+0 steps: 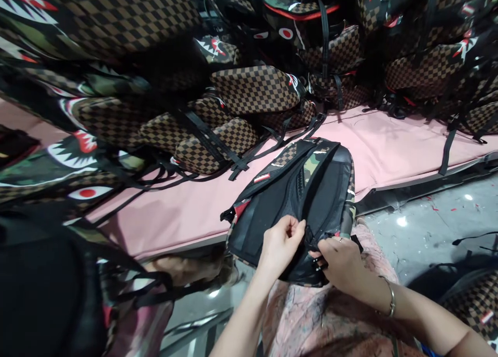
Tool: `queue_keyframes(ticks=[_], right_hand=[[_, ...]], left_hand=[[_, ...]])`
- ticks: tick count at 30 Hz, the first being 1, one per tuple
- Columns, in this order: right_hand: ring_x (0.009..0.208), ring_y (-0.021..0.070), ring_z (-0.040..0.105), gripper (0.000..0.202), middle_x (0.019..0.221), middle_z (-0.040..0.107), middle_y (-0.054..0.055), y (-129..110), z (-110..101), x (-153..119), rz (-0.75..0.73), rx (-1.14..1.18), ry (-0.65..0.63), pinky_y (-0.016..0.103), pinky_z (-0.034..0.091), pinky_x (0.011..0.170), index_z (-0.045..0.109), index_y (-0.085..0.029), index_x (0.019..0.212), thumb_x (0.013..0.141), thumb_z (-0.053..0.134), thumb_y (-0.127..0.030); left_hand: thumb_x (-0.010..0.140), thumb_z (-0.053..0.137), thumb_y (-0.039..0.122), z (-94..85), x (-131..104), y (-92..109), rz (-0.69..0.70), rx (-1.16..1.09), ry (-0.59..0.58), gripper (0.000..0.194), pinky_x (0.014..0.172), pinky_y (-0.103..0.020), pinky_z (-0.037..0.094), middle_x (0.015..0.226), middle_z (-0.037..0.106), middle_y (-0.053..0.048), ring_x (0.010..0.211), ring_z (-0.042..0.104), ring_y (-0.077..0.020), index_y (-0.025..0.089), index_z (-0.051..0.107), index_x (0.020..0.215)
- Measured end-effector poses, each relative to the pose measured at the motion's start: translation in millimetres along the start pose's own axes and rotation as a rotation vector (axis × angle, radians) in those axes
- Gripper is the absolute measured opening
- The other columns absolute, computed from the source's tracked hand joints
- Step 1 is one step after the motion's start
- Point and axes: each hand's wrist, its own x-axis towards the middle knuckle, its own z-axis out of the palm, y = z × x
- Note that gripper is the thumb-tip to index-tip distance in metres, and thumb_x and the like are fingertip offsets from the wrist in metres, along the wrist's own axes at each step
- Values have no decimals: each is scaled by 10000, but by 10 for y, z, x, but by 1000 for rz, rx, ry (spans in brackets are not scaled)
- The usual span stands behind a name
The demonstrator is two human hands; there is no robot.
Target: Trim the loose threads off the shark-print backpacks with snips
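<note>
A backpack (268,217) with black padded back panels lies back side up, partly on the pink cover and partly over my lap. Its shoulder straps (311,165) show camouflage and brown check. Above its lower middle, my left hand (280,245) is closed in a pinch; whatever its fingertips hold is too small to make out. My right hand (342,261) is closed around a bunched black strap (310,237) near the bag's lower right edge. Small dark pieces with pale spots show under its fingers, too unclear to name.
Similar checked backpacks (254,90) are piled along the back of the pink-covered table (389,139), their straps trailing forward. At the left, a large dark bag (42,289) stands close, beside a person's arm (187,269). Another checked bag (472,300) lies lower right on the grey floor (424,222).
</note>
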Motion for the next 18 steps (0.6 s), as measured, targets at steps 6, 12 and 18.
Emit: queue_keyframes(ticks=[6,12,18], right_hand=[[787,173,562,257,918,615,41,183,-221,-18,149,421,42,270,415,678,499,-188,1042,807,548,-282],[798,192,537,187,851,609,64,451,-273,113,-17,314,188,315,407,717,559,-175,917,900,413,-291],[776,192,542,219,835,628,67,451,-216,298,-160,169,184,333,391,722,588,-163,904,908,398,-272]], left_hand=[[584,700,325,186,10,-62,-323,-866,118,265,491,-186,435,587,559,27,520,530,-90,156,505,644],[532,750,273,184,13,-25,-427,-992,70,293,473,-218,500,548,567,27,474,536,-88,138,512,637],[519,759,260,199,3,-26,-445,-992,99,309,430,-190,490,498,517,59,429,501,-64,141,490,612]])
